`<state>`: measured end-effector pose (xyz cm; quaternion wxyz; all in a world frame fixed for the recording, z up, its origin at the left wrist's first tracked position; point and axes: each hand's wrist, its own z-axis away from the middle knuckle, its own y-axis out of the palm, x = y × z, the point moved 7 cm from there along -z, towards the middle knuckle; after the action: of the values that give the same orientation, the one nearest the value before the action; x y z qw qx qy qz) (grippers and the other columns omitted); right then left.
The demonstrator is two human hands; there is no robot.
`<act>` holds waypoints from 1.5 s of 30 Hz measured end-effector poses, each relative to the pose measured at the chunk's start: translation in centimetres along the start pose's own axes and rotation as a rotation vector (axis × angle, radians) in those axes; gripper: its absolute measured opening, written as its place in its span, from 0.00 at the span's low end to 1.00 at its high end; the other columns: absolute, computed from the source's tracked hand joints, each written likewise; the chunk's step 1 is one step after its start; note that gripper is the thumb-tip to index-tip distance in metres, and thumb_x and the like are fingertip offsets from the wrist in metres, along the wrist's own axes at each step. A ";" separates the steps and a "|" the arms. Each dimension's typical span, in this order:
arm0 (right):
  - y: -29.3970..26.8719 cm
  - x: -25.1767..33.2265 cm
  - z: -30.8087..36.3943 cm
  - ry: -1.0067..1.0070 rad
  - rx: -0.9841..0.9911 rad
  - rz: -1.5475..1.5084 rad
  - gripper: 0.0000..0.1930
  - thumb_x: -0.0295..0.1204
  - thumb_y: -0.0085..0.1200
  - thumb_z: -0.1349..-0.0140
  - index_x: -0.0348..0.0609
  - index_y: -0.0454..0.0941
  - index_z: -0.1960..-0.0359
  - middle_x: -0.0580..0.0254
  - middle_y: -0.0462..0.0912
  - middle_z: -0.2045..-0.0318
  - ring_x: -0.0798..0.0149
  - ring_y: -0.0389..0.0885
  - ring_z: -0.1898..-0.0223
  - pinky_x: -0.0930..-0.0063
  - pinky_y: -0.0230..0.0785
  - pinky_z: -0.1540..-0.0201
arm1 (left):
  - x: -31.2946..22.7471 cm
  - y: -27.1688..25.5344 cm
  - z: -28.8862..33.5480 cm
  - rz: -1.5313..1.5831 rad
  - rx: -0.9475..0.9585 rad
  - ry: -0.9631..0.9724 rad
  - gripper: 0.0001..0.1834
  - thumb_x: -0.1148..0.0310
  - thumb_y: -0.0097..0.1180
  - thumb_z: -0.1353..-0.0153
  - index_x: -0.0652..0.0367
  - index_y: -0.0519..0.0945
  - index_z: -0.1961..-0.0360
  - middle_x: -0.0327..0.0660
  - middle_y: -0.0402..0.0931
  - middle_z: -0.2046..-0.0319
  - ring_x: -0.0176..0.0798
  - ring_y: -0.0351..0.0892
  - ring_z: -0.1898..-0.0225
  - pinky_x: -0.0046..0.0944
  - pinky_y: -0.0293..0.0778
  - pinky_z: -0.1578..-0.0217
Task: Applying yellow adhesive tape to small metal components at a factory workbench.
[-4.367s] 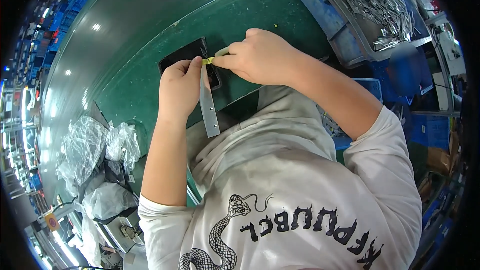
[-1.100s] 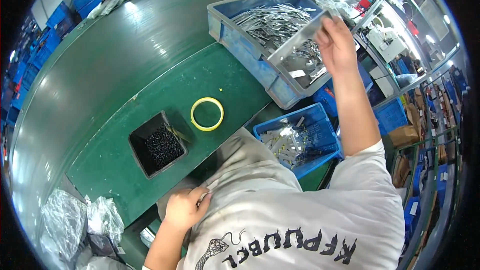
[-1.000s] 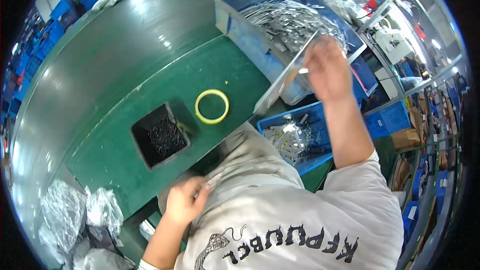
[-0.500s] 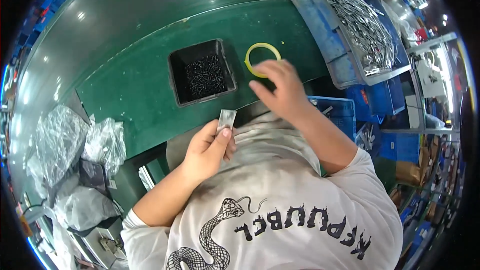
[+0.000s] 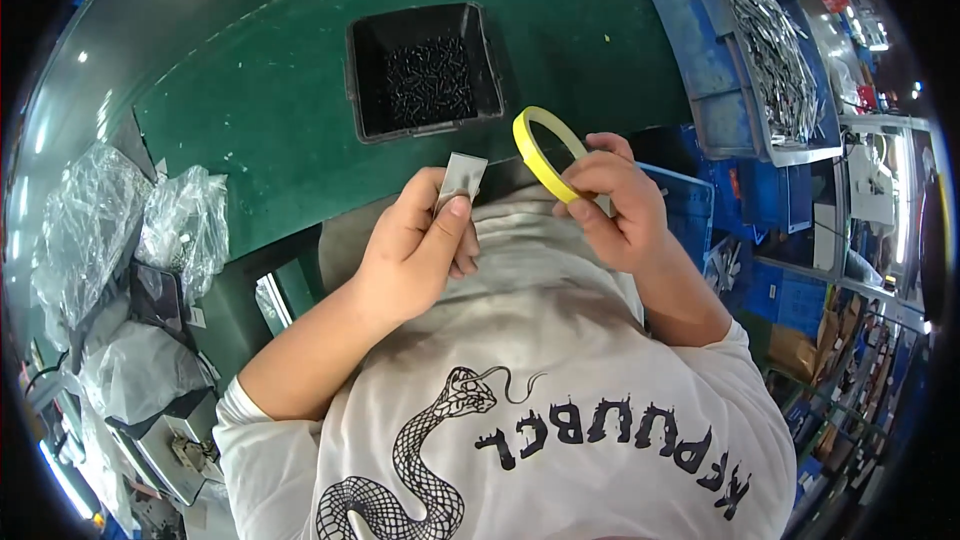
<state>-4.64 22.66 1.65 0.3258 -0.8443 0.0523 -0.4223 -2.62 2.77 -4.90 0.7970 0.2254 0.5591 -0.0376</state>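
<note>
My left hand (image 5: 425, 235) pinches a small, flat, silvery-grey rectangular piece (image 5: 462, 178) between thumb and fingers, its upper end sticking out. A thin yellow tape roll (image 5: 530, 147) is gripped at its lower right rim by the fingers and thumb of my right hand (image 5: 617, 202). The roll is tilted and raised off the table, a short way right of the grey piece and apart from it. Beyond both hands sits a black square bin (image 5: 365, 90) holding many small dark parts (image 5: 428, 80), which look like screws.
The green table (image 5: 270, 130) spreads ahead. A large blue crate (image 5: 715, 70) full of thin metal pieces (image 5: 775, 50) stands at the far right, with another blue crate (image 5: 680, 205) nearer. Clear plastic bags (image 5: 100, 230) are heaped on the left.
My right hand has taken the yellow tape roll off the table and brought it nearer my left hand. My left hand keeps its hold on the grey piece. The whole view has shifted.
</note>
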 end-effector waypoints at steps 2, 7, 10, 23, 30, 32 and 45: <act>-0.1 0.4 -0.3 0.013 0.021 -0.057 0.07 0.27 0.58 0.35 0.40 0.77 0.59 0.64 0.86 0.74 0.61 0.81 0.64 0.49 0.59 0.39 | -0.6 0.4 0.2 -0.107 0.024 0.009 0.10 0.66 0.39 0.22 0.60 0.68 0.49 0.41 0.76 0.72 0.33 0.76 0.76 0.32 0.72 0.73; -0.1 0.7 -0.6 -0.057 0.033 -0.140 0.08 0.31 0.60 0.35 0.39 0.80 0.61 0.64 0.85 0.75 0.60 0.79 0.69 0.51 0.64 0.46 | -0.5 0.8 0.3 -0.154 0.043 -0.024 0.10 0.67 0.39 0.22 0.61 0.68 0.49 0.41 0.76 0.72 0.32 0.76 0.76 0.31 0.72 0.73; 0.2 0.5 -0.5 -0.029 0.041 -0.196 0.10 0.32 0.62 0.36 0.38 0.81 0.62 0.64 0.84 0.76 0.60 0.79 0.70 0.53 0.65 0.47 | -0.2 0.6 0.3 -0.153 0.031 -0.019 0.10 0.66 0.42 0.23 0.62 0.68 0.49 0.39 0.77 0.73 0.30 0.77 0.76 0.30 0.73 0.73; 0.8 0.3 -0.7 -0.025 0.052 -0.216 0.11 0.33 0.64 0.37 0.37 0.83 0.61 0.65 0.85 0.76 0.61 0.79 0.71 0.56 0.64 0.49 | -0.4 0.7 0.3 -0.174 0.026 0.004 0.10 0.67 0.45 0.24 0.63 0.70 0.52 0.38 0.77 0.74 0.29 0.78 0.76 0.30 0.75 0.73; 0.9 0.2 -0.7 -0.022 0.060 -0.230 0.11 0.33 0.64 0.37 0.37 0.82 0.60 0.65 0.85 0.76 0.61 0.79 0.70 0.55 0.64 0.48 | -0.4 0.8 0.3 -0.173 0.031 0.010 0.10 0.67 0.45 0.24 0.64 0.70 0.52 0.39 0.77 0.75 0.29 0.78 0.76 0.30 0.75 0.73; 1.0 0.1 -0.7 -0.022 0.064 -0.223 0.11 0.33 0.63 0.37 0.37 0.82 0.60 0.65 0.85 0.76 0.61 0.79 0.70 0.55 0.64 0.48 | -0.4 0.8 0.4 -0.177 0.038 0.005 0.10 0.66 0.45 0.24 0.64 0.69 0.53 0.39 0.77 0.74 0.29 0.78 0.76 0.30 0.75 0.73; 1.1 -0.1 -0.9 -0.032 0.074 -0.232 0.10 0.31 0.63 0.37 0.38 0.83 0.59 0.65 0.85 0.76 0.61 0.80 0.69 0.55 0.64 0.47 | 0.0 0.7 0.4 -0.127 0.044 -0.002 0.11 0.65 0.45 0.24 0.64 0.70 0.53 0.39 0.78 0.74 0.29 0.79 0.75 0.30 0.75 0.73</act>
<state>-5.18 21.32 1.32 0.3064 -0.8388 -0.0667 -0.4452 -2.05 3.20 -4.55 0.7884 0.2069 0.5705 -0.1009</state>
